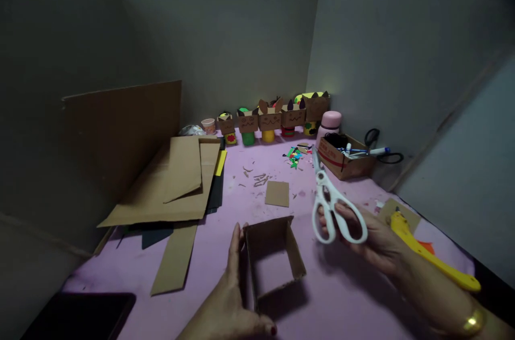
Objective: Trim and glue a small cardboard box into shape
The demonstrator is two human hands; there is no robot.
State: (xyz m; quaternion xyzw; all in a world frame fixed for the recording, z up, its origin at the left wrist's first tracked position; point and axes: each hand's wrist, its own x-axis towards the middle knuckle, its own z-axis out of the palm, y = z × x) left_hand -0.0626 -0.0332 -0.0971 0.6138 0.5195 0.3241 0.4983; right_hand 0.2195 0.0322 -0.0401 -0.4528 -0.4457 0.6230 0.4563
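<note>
So here our left hand (230, 281) lay flat and open against the left wall of the little cardboard box (273, 259), fingers stretched out, not really clamped on anything; the box sat on the pink tabletop (341, 302) right in front of us, open at the top so we could see the pink through it. Our right hand (376, 243) had its grip closed on the white scissors (336, 206), fingers curled round the handle loops, blades together and pointing away from us, just right of the box and lifted above the tabletop. A yellow tool (432, 259) lay beside that wrist; 1 small cardboard square (277, 193) sat just beyond the box; bigger cardboard sheets (173, 184) were piled on the left. At the back wall stood a row of cardboard figures (273, 117), then a pink bottle (330, 123) and a carton of pens (346, 163); coloured paper scraps (295, 156) lay near them.
</note>
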